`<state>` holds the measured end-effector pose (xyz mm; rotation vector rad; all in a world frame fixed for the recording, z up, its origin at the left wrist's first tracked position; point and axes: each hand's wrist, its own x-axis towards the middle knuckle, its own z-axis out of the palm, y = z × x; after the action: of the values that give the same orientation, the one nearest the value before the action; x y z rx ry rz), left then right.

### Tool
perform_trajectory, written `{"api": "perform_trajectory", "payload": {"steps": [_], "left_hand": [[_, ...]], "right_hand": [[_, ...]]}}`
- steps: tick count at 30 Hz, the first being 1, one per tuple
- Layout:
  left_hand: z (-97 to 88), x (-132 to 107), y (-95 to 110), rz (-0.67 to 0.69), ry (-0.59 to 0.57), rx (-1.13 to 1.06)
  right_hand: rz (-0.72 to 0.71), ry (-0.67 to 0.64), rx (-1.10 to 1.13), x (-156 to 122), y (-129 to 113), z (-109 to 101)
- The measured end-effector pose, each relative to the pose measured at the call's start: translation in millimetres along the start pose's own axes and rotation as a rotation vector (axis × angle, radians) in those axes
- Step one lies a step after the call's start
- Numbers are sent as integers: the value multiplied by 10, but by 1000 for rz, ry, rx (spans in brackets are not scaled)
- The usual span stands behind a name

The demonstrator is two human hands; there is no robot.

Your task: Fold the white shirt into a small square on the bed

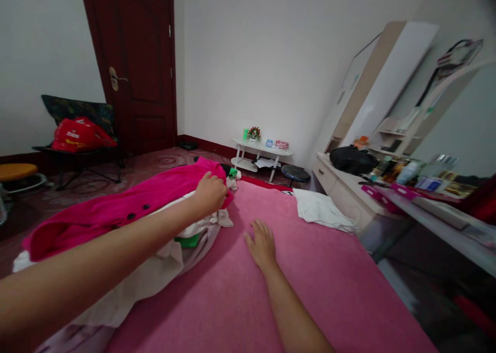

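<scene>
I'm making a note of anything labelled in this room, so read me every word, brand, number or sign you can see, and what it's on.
No text can be read for certain.
Red bag on the folding chair: white and yellow lettering, too blurred to read.
Bottles on the dresser: any labels too small and blurred.
Bright pink garment: no lettering visible.

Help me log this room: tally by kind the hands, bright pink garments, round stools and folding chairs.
Hands: 2, left hand and right hand
Bright pink garment: 1
Round stools: 2, orange stool and black stool
Folding chair: 1
Total: 6
</scene>
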<state>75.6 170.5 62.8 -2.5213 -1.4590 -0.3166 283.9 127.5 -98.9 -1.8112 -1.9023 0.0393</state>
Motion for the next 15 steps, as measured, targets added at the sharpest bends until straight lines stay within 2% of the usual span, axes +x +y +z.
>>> {"api": "perform_trajectory", "payload": {"steps": [2,3,6,9,11,15], "left_hand": [[172,14,407,131,59,-196],[325,-2,601,142,65,-306],[906,-118,1073,48,-5,-481],[1345,-257,1332,-5,-25,-428],[1453,-313,1396,-21,-15,-394],[1415,-318,1383,-26,-37,-402]], "right_hand": [[43,83,108,9,68,16],[73,138,157,16,112,15],[175,264,165,47,308,-63],[283,250,-23,106,616,-270],[335,219,-108,166,865,-433],[452,206,-87,312,1320,-642]]}}
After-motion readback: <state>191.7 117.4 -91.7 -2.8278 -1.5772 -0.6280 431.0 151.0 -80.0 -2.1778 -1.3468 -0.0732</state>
